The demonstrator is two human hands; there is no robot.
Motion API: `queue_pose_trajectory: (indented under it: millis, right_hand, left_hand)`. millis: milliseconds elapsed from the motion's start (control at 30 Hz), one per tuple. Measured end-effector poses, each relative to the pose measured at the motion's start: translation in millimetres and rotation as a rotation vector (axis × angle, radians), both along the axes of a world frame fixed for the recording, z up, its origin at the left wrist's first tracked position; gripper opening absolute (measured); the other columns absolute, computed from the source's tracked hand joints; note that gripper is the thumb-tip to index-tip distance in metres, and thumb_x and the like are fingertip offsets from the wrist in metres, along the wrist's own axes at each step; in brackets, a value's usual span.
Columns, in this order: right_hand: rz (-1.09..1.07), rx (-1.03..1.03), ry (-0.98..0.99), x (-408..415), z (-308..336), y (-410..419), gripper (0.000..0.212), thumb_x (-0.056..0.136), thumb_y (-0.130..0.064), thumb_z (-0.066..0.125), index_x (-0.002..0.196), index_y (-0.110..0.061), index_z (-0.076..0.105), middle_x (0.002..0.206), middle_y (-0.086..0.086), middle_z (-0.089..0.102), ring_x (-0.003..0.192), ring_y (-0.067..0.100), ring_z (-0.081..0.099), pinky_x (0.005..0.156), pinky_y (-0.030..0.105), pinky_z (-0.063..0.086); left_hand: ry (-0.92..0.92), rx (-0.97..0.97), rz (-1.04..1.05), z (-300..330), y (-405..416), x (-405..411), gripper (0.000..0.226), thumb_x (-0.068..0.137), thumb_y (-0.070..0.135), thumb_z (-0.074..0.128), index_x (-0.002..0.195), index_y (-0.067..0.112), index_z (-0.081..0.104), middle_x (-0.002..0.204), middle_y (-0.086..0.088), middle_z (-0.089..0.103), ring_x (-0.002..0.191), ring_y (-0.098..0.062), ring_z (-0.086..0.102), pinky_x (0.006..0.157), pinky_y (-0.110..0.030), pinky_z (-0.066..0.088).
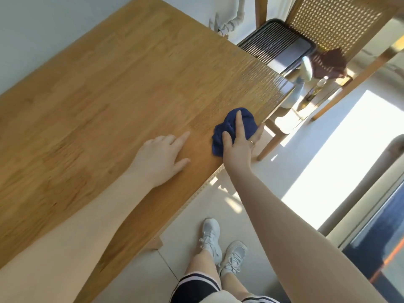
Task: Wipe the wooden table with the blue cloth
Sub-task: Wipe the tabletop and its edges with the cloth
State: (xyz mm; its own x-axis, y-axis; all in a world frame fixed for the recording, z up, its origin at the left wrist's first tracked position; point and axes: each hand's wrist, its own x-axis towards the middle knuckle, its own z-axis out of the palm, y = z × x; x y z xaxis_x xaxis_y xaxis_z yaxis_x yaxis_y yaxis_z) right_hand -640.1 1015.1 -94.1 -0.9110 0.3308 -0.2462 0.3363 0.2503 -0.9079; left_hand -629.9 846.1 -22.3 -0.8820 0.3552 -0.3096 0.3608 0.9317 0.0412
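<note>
The wooden table (105, 101) fills the left and middle of the view, its long edge running diagonally from lower left to upper right. A bunched dark blue cloth (231, 122) lies on the tabletop close to that edge. My right hand (238, 143) presses down on the cloth, fingers spread over it and a ring on one finger, with the little finger at the table's edge. My left hand (162, 155) rests flat on the bare wood just left of the cloth, fingers apart, holding nothing.
A wooden chair with a cane back (334, 22) stands past the table's far corner, beside a dark slatted appliance (277, 44). Below the edge are tiled floor, my legs and white sneakers (220, 246). Bright sunlight falls on the floor at right.
</note>
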Motion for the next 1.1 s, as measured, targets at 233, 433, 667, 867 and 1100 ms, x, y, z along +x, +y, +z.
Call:
queue_pose_trajectory:
  millis: [233, 433, 667, 867, 1100]
  right_hand:
    - [-0.067, -0.004, -0.08, -58, -4, 57, 0.063, 0.09, -0.026, 0.047, 0.137, -0.057, 0.018, 0.154, 0.001, -0.014, 0.136, 0.032, 0.024, 0.105, 0.046, 0.037]
    - [-0.044, -0.081, 0.037, -34, -3, 34, 0.061, 0.083, -0.035, 0.045, 0.117, -0.077, 0.017, 0.157, -0.001, -0.004, 0.141, 0.026, 0.014, 0.113, 0.046, 0.024]
    - [-0.192, -0.153, -0.017, -144, 16, 132, 0.054, 0.095, -0.012, 0.042, 0.142, -0.034, 0.03, 0.126, -0.007, 0.037, 0.11, 0.011, 0.043, 0.084, 0.018, 0.041]
    - [0.23, -0.078, 0.005, -108, 19, 164, 0.049, 0.087, -0.006, 0.049, 0.115, -0.046, 0.046, 0.123, -0.01, 0.045, 0.111, 0.005, 0.047, 0.094, 0.033, 0.043]
    - [0.692, 0.082, -0.135, -187, 37, 150, 0.03, 0.088, -0.027, 0.046, 0.112, -0.043, 0.053, 0.147, -0.004, 0.029, 0.136, 0.02, 0.024, 0.112, 0.041, 0.02]
  left_hand:
    - [0.04, 0.15, -0.117, -7, 53, -37, 0.046, 0.094, 0.037, 0.045, 0.134, 0.015, 0.047, 0.136, -0.001, 0.046, 0.125, -0.018, 0.042, 0.1, -0.033, 0.035]
    - [-0.019, 0.132, -0.095, -6, 81, -103, 0.06, 0.088, 0.041, 0.056, 0.141, 0.019, 0.037, 0.149, -0.003, 0.031, 0.136, -0.023, 0.028, 0.107, -0.039, 0.029]
    - [-0.088, 0.089, 0.053, -8, 113, -175, 0.092, 0.077, 0.056, 0.06, 0.148, 0.018, 0.015, 0.157, -0.007, 0.005, 0.144, -0.028, 0.007, 0.115, -0.044, 0.014]
    - [-0.106, -0.19, 0.044, -8, 137, -205, 0.137, 0.054, 0.073, 0.066, 0.147, 0.007, -0.011, 0.152, -0.024, -0.017, 0.143, -0.036, -0.008, 0.115, -0.043, 0.002]
    - [-0.179, -0.178, 0.126, -13, 134, -217, 0.144, 0.049, 0.077, 0.066, 0.146, 0.005, -0.011, 0.154, -0.022, -0.013, 0.144, -0.033, -0.005, 0.116, -0.04, 0.002]
